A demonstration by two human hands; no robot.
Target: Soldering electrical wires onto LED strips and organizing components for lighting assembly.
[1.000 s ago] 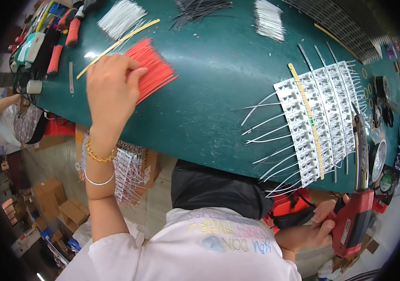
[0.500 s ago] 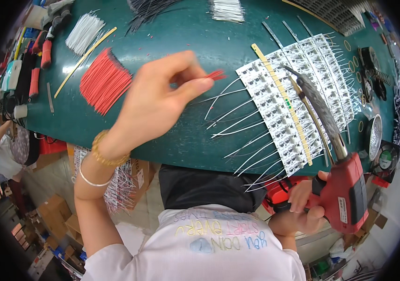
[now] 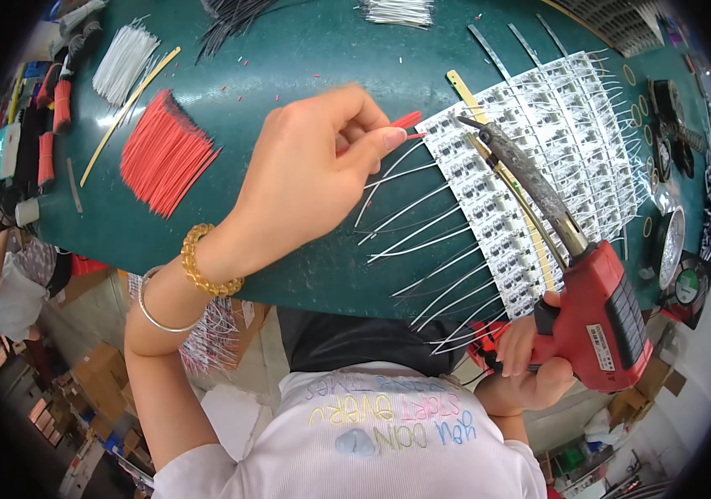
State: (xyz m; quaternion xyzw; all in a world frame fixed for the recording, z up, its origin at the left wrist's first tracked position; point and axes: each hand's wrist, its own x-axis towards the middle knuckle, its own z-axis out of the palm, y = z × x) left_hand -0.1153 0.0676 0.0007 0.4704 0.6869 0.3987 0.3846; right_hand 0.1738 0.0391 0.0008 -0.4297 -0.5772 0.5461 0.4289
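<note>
Nearest us, our right hand (image 3: pixel 530 366) wraps tight around the red soldering gun (image 3: pixel 601 320), low at the tabletop's near edge. We hold it like a pistol so its long dark tip (image 3: pixel 522 170) slants up and away, ending at the far-left corner of the white boards (image 3: pixel 538 175), where the next joint sits.

Our left hand (image 3: pixel 314 175) hovers left of that tip, thumb and forefinger pinching a short red wire (image 3: pixel 405 122). We grip it near one end, so the free end pokes out toward the boards, just beside the tip. The other fingers curl loosely out of the way.

White leads (image 3: pixel 418 224) already fan out from the boards' near edge, below this hand, toward us. A yellow strip (image 3: pixel 501 179) lies across the boards under the gun, seemingly pinning the row flat.

Beyond and left of the left hand lies the red wire pile (image 3: pixel 164 154), within easy reach on the green tabletop (image 3: pixel 305 50). Farther still sit white wires (image 3: pixel 122 62) and black ones (image 3: pixel 230 21).
</note>
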